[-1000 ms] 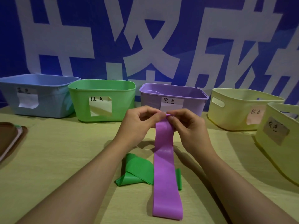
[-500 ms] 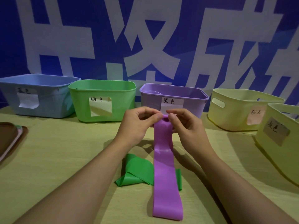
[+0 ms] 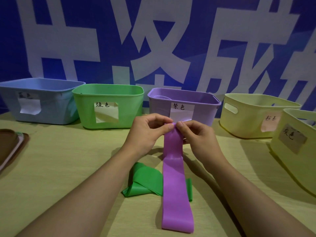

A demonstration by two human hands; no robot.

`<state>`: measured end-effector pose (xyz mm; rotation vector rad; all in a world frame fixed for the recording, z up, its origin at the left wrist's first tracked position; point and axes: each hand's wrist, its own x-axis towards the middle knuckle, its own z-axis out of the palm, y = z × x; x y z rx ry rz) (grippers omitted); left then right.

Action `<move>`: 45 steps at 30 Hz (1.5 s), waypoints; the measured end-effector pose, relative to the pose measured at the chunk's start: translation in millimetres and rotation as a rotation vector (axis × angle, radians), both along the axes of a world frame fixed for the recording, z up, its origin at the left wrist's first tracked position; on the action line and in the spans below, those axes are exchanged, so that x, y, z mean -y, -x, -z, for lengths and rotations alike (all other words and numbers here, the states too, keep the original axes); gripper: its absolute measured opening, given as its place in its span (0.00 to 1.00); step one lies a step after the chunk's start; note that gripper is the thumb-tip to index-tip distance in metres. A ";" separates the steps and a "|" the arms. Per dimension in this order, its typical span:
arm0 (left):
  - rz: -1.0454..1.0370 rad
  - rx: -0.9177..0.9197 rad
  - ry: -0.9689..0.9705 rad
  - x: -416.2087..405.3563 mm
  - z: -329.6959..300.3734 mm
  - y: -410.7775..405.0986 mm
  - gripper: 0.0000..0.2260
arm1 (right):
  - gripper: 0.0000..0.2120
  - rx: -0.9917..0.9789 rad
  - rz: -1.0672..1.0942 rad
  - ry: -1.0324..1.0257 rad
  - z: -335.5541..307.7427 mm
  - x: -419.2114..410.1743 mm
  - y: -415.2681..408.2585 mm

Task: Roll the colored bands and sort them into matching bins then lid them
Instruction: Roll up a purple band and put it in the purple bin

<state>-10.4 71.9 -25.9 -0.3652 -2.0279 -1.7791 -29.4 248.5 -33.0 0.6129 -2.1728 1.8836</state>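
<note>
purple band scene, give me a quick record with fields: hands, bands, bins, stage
hands: left hand and right hand both pinch the far end of the purple band
purple band: lies flat toward the viewer, crossing over the green band
green band: crumpled on the table, untouched
bins: blue bin, green bin, purple bin, two yellow bins, all unlidded
stage: rolling barely begun

Five bins [image 3: 109, 106] in row at 12 o'clock on table [image 3: 68, 168]; long band [image 3: 176, 194] across crumpled band [image 3: 143, 182] at 6; tray [image 3: 8, 147] at 9.
</note>
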 end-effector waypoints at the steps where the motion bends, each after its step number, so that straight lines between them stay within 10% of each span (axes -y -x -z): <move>1: -0.002 0.002 0.000 0.2 -0.2 -0.4 0.08 | 0.09 0.000 -0.004 0.004 0.4 -0.4 0.6; 45: 0.023 0.065 -0.023 -3.1 0.5 -0.1 0.08 | 0.17 0.064 0.020 -0.020 -2.6 2.8 -4.0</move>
